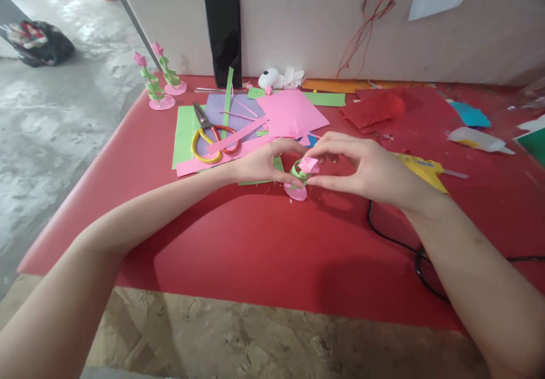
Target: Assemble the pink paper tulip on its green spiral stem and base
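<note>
Between my two hands stands a small paper flower (309, 165) with a pink bud, a curled green stem and a round pink base (297, 193) on the red table. My left hand (281, 160) curves round its left side, thumb and fingertips at the green stem. From the right, my right hand (351, 160) bends in, thumb and fingertips close to the bud and stem. Both hands look closed on the flower, though its stem is partly hidden by the fingers. Just behind my hands lie pink paper sheets (293, 109).
Scissors (208, 135) lie on coloured paper at the left. Two finished-looking paper flowers (155, 87) stand at the far left edge. A black phone (223, 38) leans on the wall. To the right are a yellow glue gun (421, 169) with a black cord and a glue bottle (479, 139).
</note>
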Demonstrator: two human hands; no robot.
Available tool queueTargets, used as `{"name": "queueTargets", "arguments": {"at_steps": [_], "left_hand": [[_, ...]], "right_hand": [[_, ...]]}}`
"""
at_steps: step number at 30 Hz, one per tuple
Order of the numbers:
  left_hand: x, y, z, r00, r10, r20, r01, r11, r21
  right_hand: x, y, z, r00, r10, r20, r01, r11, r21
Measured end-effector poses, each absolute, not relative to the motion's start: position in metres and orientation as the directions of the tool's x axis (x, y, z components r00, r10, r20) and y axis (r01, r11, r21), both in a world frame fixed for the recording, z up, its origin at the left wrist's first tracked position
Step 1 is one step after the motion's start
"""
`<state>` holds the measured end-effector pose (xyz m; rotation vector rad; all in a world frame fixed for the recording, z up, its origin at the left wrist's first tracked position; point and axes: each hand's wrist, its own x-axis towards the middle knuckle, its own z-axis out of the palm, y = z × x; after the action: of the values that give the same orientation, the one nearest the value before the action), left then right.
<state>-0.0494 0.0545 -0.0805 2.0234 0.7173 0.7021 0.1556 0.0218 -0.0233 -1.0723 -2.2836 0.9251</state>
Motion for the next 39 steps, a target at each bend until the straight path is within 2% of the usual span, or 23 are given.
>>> {"name": "queueTargets", "arguments": {"at_steps": [6, 16, 28, 34, 39], "left_hand": [[-0.050, 0.055, -0.081, 0.685, 0.696, 0.215, 0.236, -0.491, 0.839], [-0.061, 0.065, -0.095, 0.726, 0.634, 0.267, 0.267, -0.618, 0.740], [-0.056, 0.067, -0.110, 0.806, 0.480, 0.347, 0.211, -0.780, 0.589], [-0.056, 0.067, -0.111, 0.825, 0.464, 0.323, 0.223, -0.792, 0.569], [-0.057, 0.067, -0.112, 0.826, 0.425, 0.370, 0.175, -0.818, 0.548]], "right_hand": [[0.154, 0.022, -0.029, -0.568, 0.814, 0.119, 0.483, 0.447, -0.753], [0.156, 0.023, -0.029, -0.546, 0.834, 0.080, 0.535, 0.421, -0.733], [0.156, 0.021, -0.026, -0.448, 0.894, 0.001, 0.575, 0.289, -0.766], [0.158, 0.022, -0.024, -0.424, 0.905, -0.028, 0.571, 0.243, -0.784], [0.160, 0.021, -0.021, -0.435, 0.898, -0.061, 0.585, 0.231, -0.777]]}}
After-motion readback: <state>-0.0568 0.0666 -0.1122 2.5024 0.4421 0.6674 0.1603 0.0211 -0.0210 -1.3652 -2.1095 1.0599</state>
